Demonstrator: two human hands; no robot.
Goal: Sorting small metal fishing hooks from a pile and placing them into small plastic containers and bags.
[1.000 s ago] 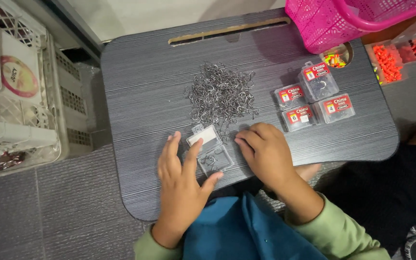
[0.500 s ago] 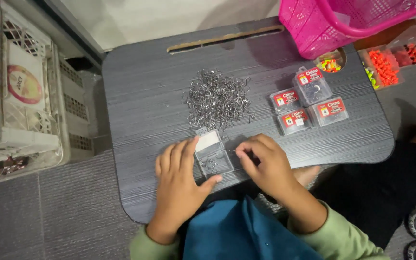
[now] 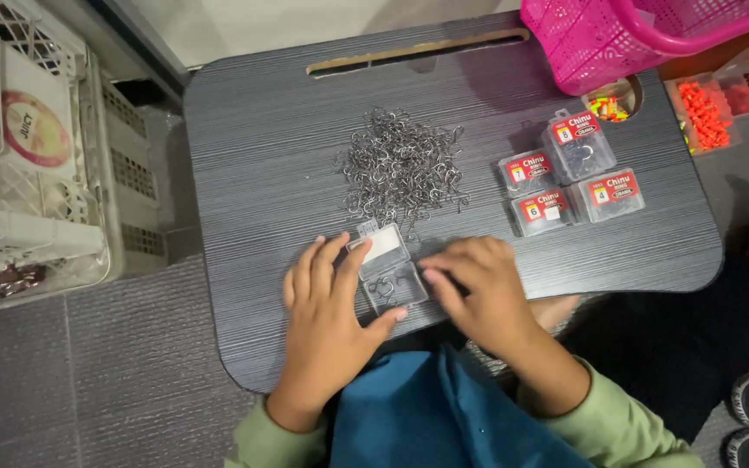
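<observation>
Between both hands [image 3: 331, 303] [image 3: 478, 282], a clear plastic box [image 3: 387, 269] holds wire hooks.

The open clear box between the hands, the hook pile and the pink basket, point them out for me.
Open clear box [image 3: 389, 276]: head view, on its clear bottom tray.
Hook pile [image 3: 400, 169]: head view, middle of the heap.
Pink basket [image 3: 604, 39]: head view, on its mesh side wall.

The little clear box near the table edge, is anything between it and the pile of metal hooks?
Nothing visible. The open clear box sits between the left hand and right hand, and the pile of hooks lies just beyond its raised lid on bare table. The four small closed boxes stand off to the right.
</observation>
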